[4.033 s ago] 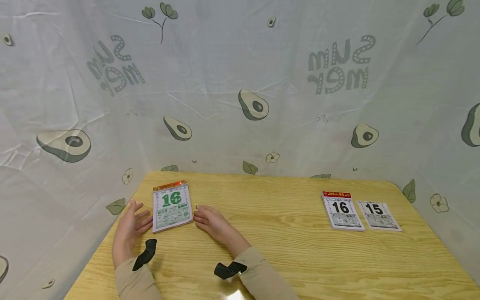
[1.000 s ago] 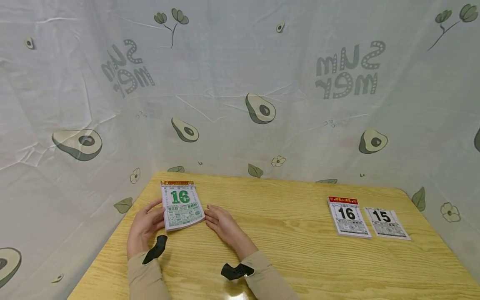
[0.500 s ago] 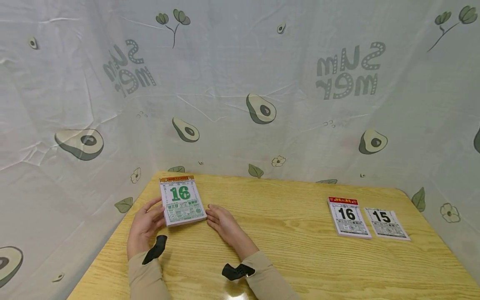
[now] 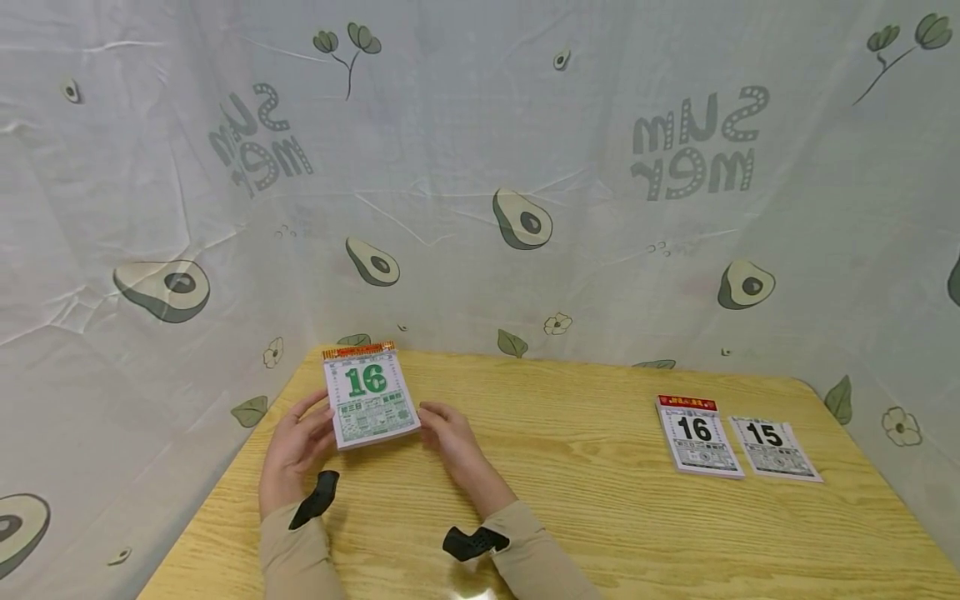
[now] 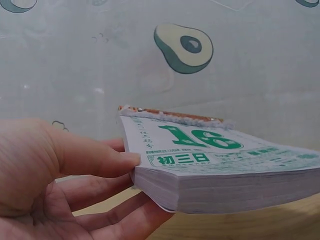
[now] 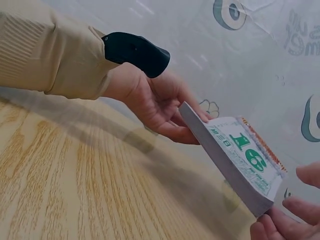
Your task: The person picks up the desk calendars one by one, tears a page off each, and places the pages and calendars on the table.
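A thick tear-off calendar (image 4: 370,392) with a green 16 and a red-and-gold top band is held up over the table's left side, its face tilted toward me. My left hand (image 4: 298,442) grips its left edge; in the left wrist view the thumb (image 5: 112,161) lies along the edge and the fingers (image 5: 127,220) reach underneath. At the right edge my right hand (image 4: 453,437) holds the lower corner. In the right wrist view its fingers (image 6: 285,225) tuck under the pad while the thumb (image 6: 309,175) stands near the side.
On the wooden table (image 4: 555,467), a smaller calendar (image 4: 697,437) with a red band and black 16 lies at the right. Beside it is a loose sheet (image 4: 775,450) marked 15. A white avocado-print curtain (image 4: 450,125) hangs behind the table.
First the hands stood beside the green-numbered calendar; then the left hand took its left edge. The calendar has since risen and shifted slightly right, and the right hand has closed on its right edge.
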Available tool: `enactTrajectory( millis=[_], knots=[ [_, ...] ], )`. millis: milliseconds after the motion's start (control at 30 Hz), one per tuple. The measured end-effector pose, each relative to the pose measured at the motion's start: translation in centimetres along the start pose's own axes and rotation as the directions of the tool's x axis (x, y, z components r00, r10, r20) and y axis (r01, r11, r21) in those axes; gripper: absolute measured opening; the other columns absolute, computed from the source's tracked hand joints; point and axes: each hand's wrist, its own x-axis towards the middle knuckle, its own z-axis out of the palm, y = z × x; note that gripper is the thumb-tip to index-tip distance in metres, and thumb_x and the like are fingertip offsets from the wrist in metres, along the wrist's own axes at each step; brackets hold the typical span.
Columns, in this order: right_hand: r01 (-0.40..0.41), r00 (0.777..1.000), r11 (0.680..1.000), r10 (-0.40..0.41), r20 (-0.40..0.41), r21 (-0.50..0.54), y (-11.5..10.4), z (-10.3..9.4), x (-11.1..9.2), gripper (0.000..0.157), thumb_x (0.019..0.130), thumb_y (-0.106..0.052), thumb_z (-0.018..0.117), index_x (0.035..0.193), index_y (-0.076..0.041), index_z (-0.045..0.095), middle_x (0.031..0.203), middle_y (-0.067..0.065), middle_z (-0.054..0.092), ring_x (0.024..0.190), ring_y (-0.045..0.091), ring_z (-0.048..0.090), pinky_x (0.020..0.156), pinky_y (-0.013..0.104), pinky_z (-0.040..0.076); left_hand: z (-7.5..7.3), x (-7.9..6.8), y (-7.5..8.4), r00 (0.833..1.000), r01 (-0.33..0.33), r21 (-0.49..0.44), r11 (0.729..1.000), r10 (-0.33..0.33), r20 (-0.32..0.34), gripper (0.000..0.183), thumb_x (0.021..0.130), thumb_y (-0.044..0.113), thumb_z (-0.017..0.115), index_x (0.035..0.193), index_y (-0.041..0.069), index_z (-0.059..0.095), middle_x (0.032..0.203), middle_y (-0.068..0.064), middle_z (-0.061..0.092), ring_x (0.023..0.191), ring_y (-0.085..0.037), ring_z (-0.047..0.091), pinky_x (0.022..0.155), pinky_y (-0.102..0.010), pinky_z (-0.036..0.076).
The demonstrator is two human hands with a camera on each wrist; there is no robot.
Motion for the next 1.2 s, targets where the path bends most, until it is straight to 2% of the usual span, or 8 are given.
enactTrajectory(
  millis=[200, 300, 400, 567, 867, 1200],
  knots=[
    [0.068, 0.995, 0.997, -0.069, -0.072, -0.026, -1.2, 0.1, -0.5, 0.042, 0.095, -0.011, 0.060, 0.130, 0.010, 0.053, 0.125, 0.025, 0.060, 0.095, 0.015, 0.061, 0.097, 0.052, 0.048, 0.9, 0.1, 0.1, 0.999, -0.035, 0.032, 0.999, 0.035, 0.015, 0.055, 0.097, 0.009, 0.058, 0.148, 0.012, 0.036, 0.096, 0.015, 0.070, 0.088, -0.008, 0.068, 0.076, -0.024, 0.056],
    [0.086, 0.989, 0.996, -0.089, -0.119, -0.032, -1.4, 0.1, -0.5, 0.038, 0.092, -0.006, 0.063, 0.126, 0.010, 0.056, 0.122, 0.024, 0.061, 0.092, 0.011, 0.059, 0.095, 0.049, 0.049, 1.4, 0.2, 0.1, 1.000, -0.026, 0.022, 0.999, 0.026, 0.009, 0.055, 0.097, 0.009, 0.059, 0.147, 0.014, 0.037, 0.097, 0.015, 0.071, 0.089, -0.009, 0.068, 0.076, -0.024, 0.055],
    [0.099, 0.981, 0.994, -0.105, -0.162, -0.041, -2.1, 0.2, -1.0, 0.036, 0.090, -0.003, 0.064, 0.124, 0.008, 0.058, 0.121, 0.023, 0.062, 0.092, 0.011, 0.059, 0.090, 0.040, 0.052, 1.8, 0.5, 0.0, 1.000, -0.019, 0.006, 1.000, 0.019, 0.020, 0.054, 0.097, 0.008, 0.058, 0.147, 0.015, 0.038, 0.098, 0.014, 0.071, 0.089, -0.009, 0.068, 0.076, -0.024, 0.055],
    [0.109, 0.974, 0.993, -0.115, -0.195, -0.043, -3.8, 0.0, -2.4, 0.033, 0.089, 0.004, 0.061, 0.122, 0.011, 0.057, 0.121, 0.027, 0.060, 0.091, 0.012, 0.059, 0.086, 0.033, 0.053, 2.7, 0.9, -0.3, 0.997, -0.049, 0.004, 0.999, 0.048, 0.063, 0.052, 0.098, 0.007, 0.055, 0.146, 0.013, 0.036, 0.098, 0.014, 0.070, 0.089, -0.009, 0.068, 0.075, -0.024, 0.055],
    [0.098, 0.964, 0.995, -0.098, -0.245, -0.010, -4.1, -1.5, -2.7, 0.034, 0.089, 0.004, 0.061, 0.122, 0.012, 0.057, 0.120, 0.024, 0.060, 0.092, 0.013, 0.058, 0.083, 0.027, 0.052, 4.6, 1.4, -0.9, 0.991, -0.049, -0.053, 0.997, 0.055, 0.125, 0.046, 0.098, 0.002, 0.053, 0.140, 0.014, 0.040, 0.102, 0.010, 0.071, 0.089, -0.011, 0.067, 0.075, -0.027, 0.055],
    [0.084, 0.960, 0.996, -0.079, -0.267, 0.010, -4.0, -3.2, -2.6, 0.034, 0.089, 0.003, 0.061, 0.122, 0.012, 0.057, 0.122, 0.024, 0.061, 0.089, 0.010, 0.059, 0.085, 0.033, 0.053, 6.2, 2.0, -1.7, 0.987, -0.043, -0.075, 0.996, 0.053, 0.149, 0.048, 0.097, 0.002, 0.055, 0.141, 0.014, 0.041, 0.103, 0.006, 0.070, 0.090, -0.014, 0.067, 0.075, -0.029, 0.055]
  ],
)
